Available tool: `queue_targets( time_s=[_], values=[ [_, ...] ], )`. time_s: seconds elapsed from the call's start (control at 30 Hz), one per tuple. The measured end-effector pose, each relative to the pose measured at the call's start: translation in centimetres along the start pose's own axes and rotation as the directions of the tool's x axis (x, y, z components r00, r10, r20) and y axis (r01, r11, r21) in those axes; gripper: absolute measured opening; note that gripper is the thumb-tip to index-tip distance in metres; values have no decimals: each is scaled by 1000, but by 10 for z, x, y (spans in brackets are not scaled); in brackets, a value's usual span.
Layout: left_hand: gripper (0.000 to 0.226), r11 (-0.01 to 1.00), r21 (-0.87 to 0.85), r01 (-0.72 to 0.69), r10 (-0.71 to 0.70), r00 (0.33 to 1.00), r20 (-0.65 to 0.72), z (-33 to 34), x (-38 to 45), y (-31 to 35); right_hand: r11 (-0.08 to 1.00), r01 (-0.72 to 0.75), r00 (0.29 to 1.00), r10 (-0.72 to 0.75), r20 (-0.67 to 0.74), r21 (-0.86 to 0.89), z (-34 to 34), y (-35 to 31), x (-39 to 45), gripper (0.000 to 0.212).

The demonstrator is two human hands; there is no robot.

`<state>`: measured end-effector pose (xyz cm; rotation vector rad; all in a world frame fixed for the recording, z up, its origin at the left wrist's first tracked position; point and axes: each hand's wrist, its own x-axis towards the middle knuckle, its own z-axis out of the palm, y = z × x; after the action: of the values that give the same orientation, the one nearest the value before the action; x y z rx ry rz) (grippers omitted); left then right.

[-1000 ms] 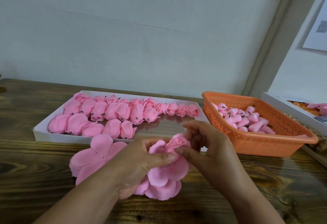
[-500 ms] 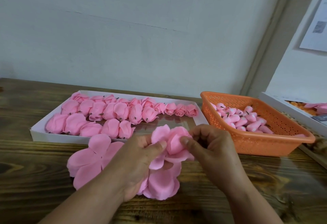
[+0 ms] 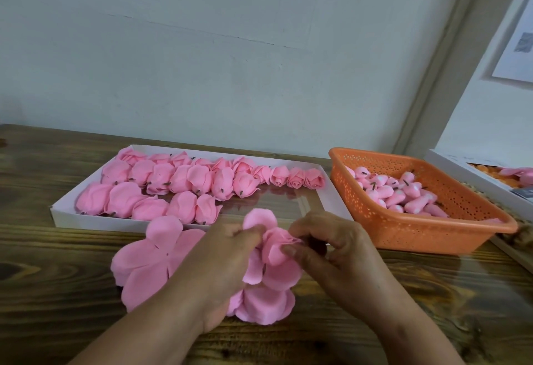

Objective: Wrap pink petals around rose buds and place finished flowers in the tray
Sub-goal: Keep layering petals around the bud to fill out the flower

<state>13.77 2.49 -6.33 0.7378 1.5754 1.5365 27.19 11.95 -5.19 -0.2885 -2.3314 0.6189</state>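
A half-wrapped pink flower (image 3: 274, 245) is held between both hands just in front of the white tray (image 3: 331, 194). My left hand (image 3: 222, 261) pinches its petals from the left. My right hand (image 3: 331, 246) pinches the folded petals from the right with thumb and fingers. The bud inside is hidden by the petals. A flat pink petal sheet (image 3: 153, 261) lies on the table to the left, and more loose petals (image 3: 265, 305) lie under my hands. Several finished pink flowers (image 3: 184, 183) fill the left and back of the tray.
An orange perforated basket (image 3: 432, 229) holding several pink rose buds (image 3: 403, 191) stands at the right. A white box (image 3: 473, 171) with orange and pink pieces sits beyond it at the far right. The wooden table (image 3: 57, 278) meets a pale wall behind.
Both hands lifted the flower a little off the loose petals and folded more petals up around the bud. The view shifted slightly.
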Motion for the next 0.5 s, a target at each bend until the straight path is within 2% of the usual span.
queue_targets(
  time_s=[0.07, 0.2, 0.27, 0.5],
  values=[
    [33, 995, 73, -72, 69, 997, 43, 1, -2, -1, 1000, -29, 1000, 29, 6, -1, -1, 0, 0, 6],
    [33, 982, 107, -155, 135, 975, 174, 3, -7, -1, 992, -127, 992, 127, -16, 26, -4, 3, 0, 7],
    [31, 974, 126, -189, 163, 968, 191, 3, -9, -2, 986, -161, 986, 162, -26, 36, -5, 4, 0, 11],
    [26, 921, 278, -274, 193, 939, 284, 0, -9, -4, 996, -84, 996, 84, 8, -2, -5, 2, 1, 11]
  ],
)
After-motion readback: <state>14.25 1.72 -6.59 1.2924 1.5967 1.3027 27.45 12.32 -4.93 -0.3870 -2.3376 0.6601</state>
